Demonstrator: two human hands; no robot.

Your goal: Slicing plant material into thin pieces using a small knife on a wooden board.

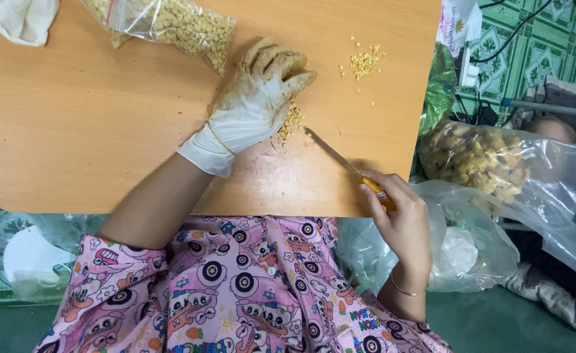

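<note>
Chopped yellow pieces (292,123) lie in a small heap on the wooden board (105,117), partly under the fingertips of our left hand (262,91), near the board's middle. We see the left hand in a stained white glove, palm down, fingers curled over the heap and pressing on it; it covers the pieces and does not close around any one item. Our right hand (402,216) is bare and wrapped tightly round the orange handle of a knife (340,160). The blade runs from the handle up and to the left, its tip resting on the board just beside the heap and just below the gloved fingers. We cannot tell whether the edge touches the pieces.

A second, smaller scatter of chopped bits (364,62) sits on the board toward its upper right, well apart from the heap. A clear bag of cut pieces (177,26) lies at the board's top edge, above and to the left of the gloved hand. A white cloth (16,19) lies on the top left corner. To the right of the board, off its edge, a large clear bag of whole yellowish roots (484,160) rests on other plastic bags (464,255).
</note>
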